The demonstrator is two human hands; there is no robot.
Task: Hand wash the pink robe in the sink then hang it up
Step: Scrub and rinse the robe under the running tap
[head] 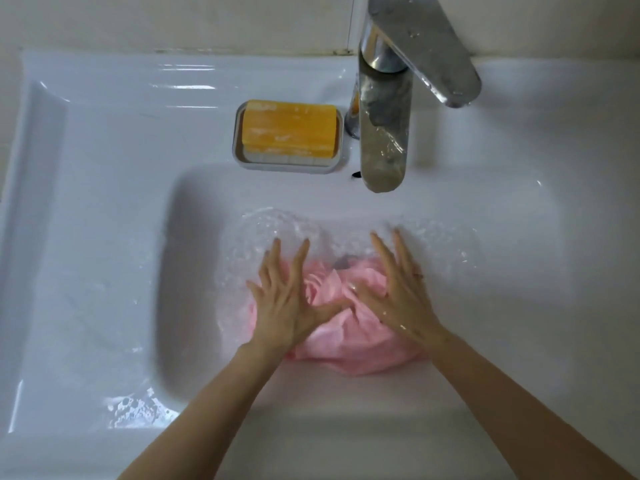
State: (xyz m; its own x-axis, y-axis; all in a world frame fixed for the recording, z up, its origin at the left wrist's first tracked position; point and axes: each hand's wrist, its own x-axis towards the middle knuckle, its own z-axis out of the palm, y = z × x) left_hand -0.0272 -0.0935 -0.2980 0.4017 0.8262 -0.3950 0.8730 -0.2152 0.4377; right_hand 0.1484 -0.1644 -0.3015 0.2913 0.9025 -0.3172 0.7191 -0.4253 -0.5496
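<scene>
Left hand (287, 299) and right hand (394, 292) press flat, fingers spread, on a bunched pink robe (349, 334) in a wet sink (194, 271). Orange soap (289, 128) sits beside the tap (382, 129)

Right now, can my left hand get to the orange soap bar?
Probably yes. The left hand lies flat on the pink robe, holding nothing; the soap bar sits uncovered in its dish straight ahead, with the faucet to its right.

The head camera looks steeply down, close over the sink (104, 202).
</scene>
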